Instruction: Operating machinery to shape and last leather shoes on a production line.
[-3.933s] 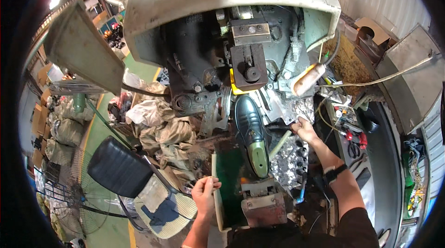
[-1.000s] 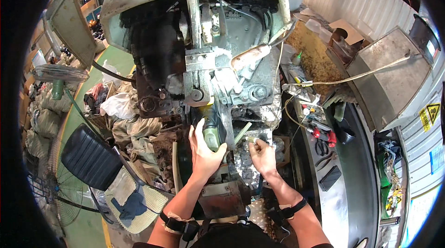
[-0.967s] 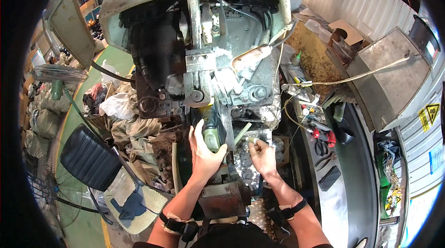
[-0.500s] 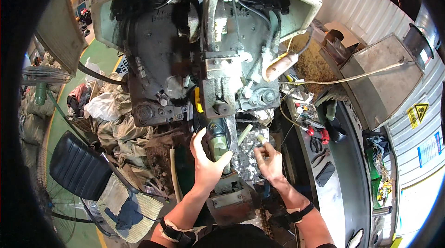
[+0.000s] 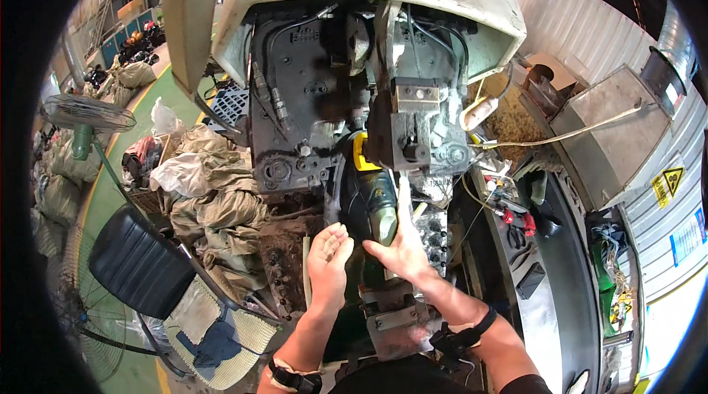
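A dark shoe [image 5: 382, 206] with a yellow collar [image 5: 361, 152] and a pale green toe sits under the middle of the machine [image 5: 413, 132], its toe toward me. My right hand [image 5: 404, 252] lies along the shoe's right side. Its fingers stretch forward and its thumb comes round by the toe, so the toe rests between them. To the left of the shoe and apart from it is my left hand [image 5: 329, 261], with its fingers drawn together against the thumb. Whatever those fingers may pinch is too small to make out.
Just right of my right hand stands a dirty metal block [image 5: 434, 243]. Farther right, a shelf holds red-handled tools [image 5: 527, 224] and a dark flat object [image 5: 530, 280]. A black chair [image 5: 144, 261], cloth sacks [image 5: 210, 195] and a fan [image 5: 88, 114] are on the left.
My left hand has let go of the shoe, moved left and closed its fingers. My right hand has come from the metal block onto the shoe's right side. The view has shifted.
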### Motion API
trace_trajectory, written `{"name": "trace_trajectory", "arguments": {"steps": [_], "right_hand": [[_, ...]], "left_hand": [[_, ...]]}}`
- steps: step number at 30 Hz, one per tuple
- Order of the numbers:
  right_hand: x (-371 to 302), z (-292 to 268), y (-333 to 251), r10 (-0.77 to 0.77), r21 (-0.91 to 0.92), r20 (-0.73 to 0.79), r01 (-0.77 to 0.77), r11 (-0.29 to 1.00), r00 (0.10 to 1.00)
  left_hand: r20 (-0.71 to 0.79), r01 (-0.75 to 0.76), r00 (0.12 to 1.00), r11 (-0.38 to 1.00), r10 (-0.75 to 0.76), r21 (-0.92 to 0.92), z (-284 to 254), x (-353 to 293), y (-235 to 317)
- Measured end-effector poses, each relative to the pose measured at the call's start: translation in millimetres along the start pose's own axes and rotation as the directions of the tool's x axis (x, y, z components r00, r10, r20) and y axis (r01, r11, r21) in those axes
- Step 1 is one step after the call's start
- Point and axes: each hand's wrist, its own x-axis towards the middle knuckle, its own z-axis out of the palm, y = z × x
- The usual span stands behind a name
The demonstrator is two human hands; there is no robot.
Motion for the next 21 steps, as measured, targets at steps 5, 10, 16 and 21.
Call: {"name": "trace_trajectory", "arguments": {"steps": [5, 10, 16, 21], "right_hand": [[-52.0, -53.7, -81.6, 0.341, 0.307, 0.364, -0.457, 0.835, 0.867], [-159.7, -85.2, -74.0, 0.028, -0.250, 0.223, 0.029, 0.968, 0.974], [-234.5, -113.4, -42.8, 0.076, -0.027, 0.095, -0.074, 0.997, 0.993], [-292.3, -173.1, -31.2, -0.033, 0.067, 0.049, 0.030, 0.997, 0.998]], "left_hand": [[0.066, -0.131, 0.989, 0.991, 0.130, 0.010, 11.1, -4.1, 48.7], [0.494, -0.061, 0.868, 0.998, 0.043, 0.021, 55.8, -35.3, 65.2], [0.616, -0.047, 0.787, 0.996, -0.011, 0.077, 99.6, -72.1, 21.9], [0.493, 0.324, 0.811, 0.944, -0.315, 0.071, 152.1, -86.7, -37.0]]}}
